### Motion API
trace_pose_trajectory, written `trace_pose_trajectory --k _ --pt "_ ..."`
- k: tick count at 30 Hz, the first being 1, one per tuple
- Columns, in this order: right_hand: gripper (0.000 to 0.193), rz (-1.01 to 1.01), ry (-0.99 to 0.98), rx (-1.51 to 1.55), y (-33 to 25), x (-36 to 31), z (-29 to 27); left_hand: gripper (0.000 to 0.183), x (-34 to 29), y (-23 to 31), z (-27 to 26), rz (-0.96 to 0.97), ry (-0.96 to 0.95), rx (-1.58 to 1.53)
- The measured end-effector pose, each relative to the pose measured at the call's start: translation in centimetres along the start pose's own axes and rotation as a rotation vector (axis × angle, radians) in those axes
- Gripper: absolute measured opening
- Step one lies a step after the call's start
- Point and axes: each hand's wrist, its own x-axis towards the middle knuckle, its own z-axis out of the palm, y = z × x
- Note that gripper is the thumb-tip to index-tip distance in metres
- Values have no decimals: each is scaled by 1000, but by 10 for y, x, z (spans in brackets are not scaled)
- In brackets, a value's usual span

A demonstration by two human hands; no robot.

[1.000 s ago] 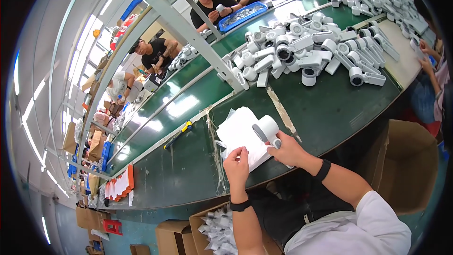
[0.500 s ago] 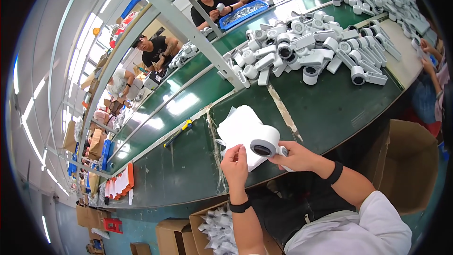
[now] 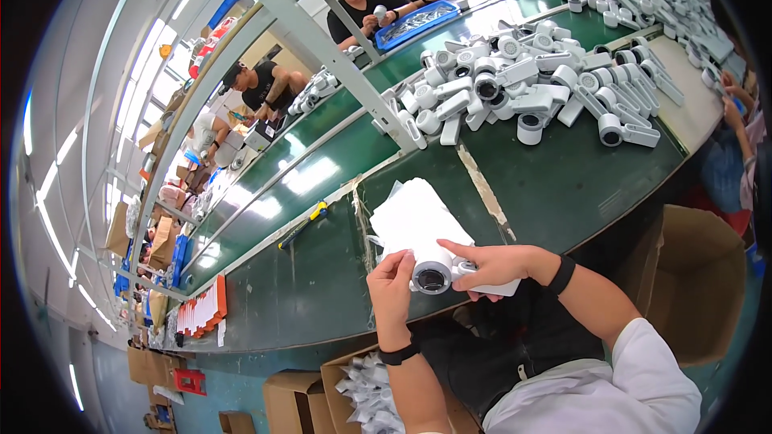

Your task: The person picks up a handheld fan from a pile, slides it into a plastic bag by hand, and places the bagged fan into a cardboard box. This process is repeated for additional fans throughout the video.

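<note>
My right hand [image 3: 503,267] grips a white handheld device [image 3: 432,275] with a round drum-shaped head, a dark glassy face and a flat handle. The dark face is turned toward me, and my thumb lies by the neck behind the head. On the other side, my left hand [image 3: 392,291] is closed in a pinch at the edge of the head; whatever is between its fingertips is too small to make out. Beneath and beyond the device, a stack of thin white sheets or bags [image 3: 420,213] lies on the green table [image 3: 322,289].
A large heap of similar white devices [image 3: 515,72] covers the table's far right. A yellow-and-black hand tool [image 3: 304,225] and orange tray [image 3: 211,309] lie left. Cardboard boxes [image 3: 700,289] stand below the table. A metal post [image 3: 346,64] rises ahead; people work beyond it.
The device has moved slightly left and down, with its dark face turned more toward me. My right thumb has moved along its neck; my left hand stays pinched beside it.
</note>
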Motion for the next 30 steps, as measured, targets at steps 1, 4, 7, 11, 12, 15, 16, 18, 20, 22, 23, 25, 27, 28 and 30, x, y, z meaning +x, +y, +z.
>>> trace_pose_trajectory --k 1,4,7,11,12,15,16,18,20,22,23,25,27,28,30 --pt "88 1 -16 -3 1 4 -1 16 0 0 -3 2 3 -1" --pt "82 1 -13 -7 2 8 0 15 -2 1 -8 -16 -34 24" --pt "78 -5 43 -13 0 4 5 15 -4 2 -9 -5 -41 45" --pt "76 25 120 -5 5 3 9 12 -12 6 -4 223 -58 274" --pt "76 26 121 -4 6 2 10 10 -14 7 -3 358 -65 417" --pt "76 48 129 -12 7 -1 12 9 -23 18 8 471 -50 569" --pt "77 50 127 -33 7 -1 13 9 -25 20 10 472 -50 569" --pt "77 50 125 -54 6 -2 16 11 -31 22 14 678 -59 735" --pt "79 -12 223 25 6 -3 20 11 -39 25 21 693 -74 749" --pt "79 -63 236 106 11 -2 22 9 -47 23 24 751 -106 760" --pt "79 -115 248 187 13 -2 23 9 -51 20 25 722 -128 689" --pt "79 -147 252 256 13 -4 23 8 -60 14 28 638 -132 600" --pt "78 -178 253 326 16 -5 25 8 -61 9 30 596 -145 507" --pt "77 -206 259 354 20 -3 26 8 -61 5 30 595 -147 508" --pt "75 -235 267 384 22 -3 27 7 -62 -3 31 602 -69 463"
